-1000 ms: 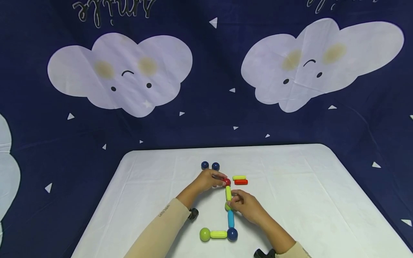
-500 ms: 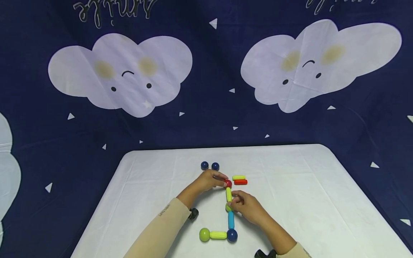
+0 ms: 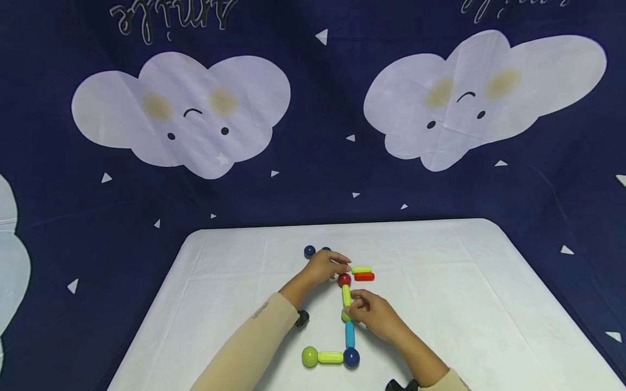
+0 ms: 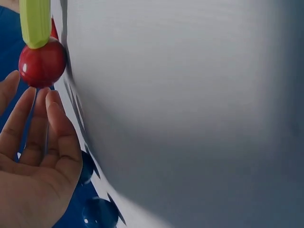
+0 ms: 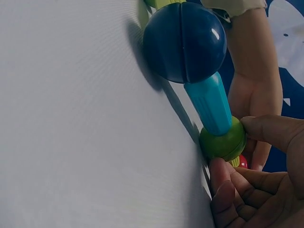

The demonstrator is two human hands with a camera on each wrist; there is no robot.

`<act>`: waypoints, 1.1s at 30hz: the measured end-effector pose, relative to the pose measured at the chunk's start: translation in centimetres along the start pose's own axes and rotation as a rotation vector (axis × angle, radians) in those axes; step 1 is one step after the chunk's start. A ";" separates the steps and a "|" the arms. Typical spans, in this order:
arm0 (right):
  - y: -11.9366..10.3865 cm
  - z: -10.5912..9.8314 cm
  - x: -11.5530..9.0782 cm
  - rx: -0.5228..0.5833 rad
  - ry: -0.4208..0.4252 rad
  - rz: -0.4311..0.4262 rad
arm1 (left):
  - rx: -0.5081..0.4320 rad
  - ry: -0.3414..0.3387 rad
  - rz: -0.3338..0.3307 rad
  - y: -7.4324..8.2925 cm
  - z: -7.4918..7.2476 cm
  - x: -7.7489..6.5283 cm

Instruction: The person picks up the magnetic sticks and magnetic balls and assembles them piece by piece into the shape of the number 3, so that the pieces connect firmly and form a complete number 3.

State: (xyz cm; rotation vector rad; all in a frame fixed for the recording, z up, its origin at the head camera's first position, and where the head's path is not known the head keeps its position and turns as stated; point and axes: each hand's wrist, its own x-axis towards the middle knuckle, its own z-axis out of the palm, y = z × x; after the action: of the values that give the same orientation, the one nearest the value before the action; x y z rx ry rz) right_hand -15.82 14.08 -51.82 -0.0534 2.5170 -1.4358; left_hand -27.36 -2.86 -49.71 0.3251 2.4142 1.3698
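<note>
Right hand [image 3: 374, 315]: pinching the middle green ball [image 5: 225, 146] between thumb and fingers, coming in from 3 o'clock in the head view.
Left hand [image 3: 325, 266]: released, fingers loosely extended, at 10 o'clock of the red ball [image 3: 344, 280], fingertips just beside it; touching or slightly apart, cannot tell.
Upper stretch: upper yellow-green rod [image 3: 346, 296], at 12 o'clock of the middle green ball, meeting the red ball at its far end.
Lower stretch: light-blue rod [image 3: 350, 334], at 6 o'clock of the middle green ball, running to the corner blue ball [image 3: 351, 358].
Turn: lower yellow-green rod [image 3: 331, 357], leaving the corner toward 9 o'clock, ending at the end green ball [image 3: 310, 357].
Loose rods: yellow-green one [image 3: 362, 270] and red one [image 3: 364, 277], side by side, between 2 and 3 o'clock of the red ball.
Loose balls: two dark blue [image 3: 310, 252], between 10 and 11 o'clock of the red ball, one partly hidden by the left hand.
Sleeves: beige [image 3: 254, 342].
Table: white [image 3: 450, 293], rounded far corners.
Backdrop: navy [image 3: 323, 114], with white clouds [image 3: 181, 108].
</note>
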 end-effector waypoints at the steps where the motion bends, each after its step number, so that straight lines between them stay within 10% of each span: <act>1: 0.0 0.0 0.0 0.002 -0.001 0.000 | 0.009 0.003 -0.004 0.2 0.1 0.1; 33: 0.1 -0.1 0.0 0.025 -0.014 -0.002 | 0.163 0.038 -0.010 0.9 2.1 1.2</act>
State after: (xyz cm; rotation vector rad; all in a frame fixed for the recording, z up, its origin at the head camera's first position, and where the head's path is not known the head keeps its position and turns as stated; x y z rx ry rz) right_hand -15.83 14.26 -51.85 -0.0609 2.4875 -1.4624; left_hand -27.63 -0.31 -50.14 0.3300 2.5608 1.1878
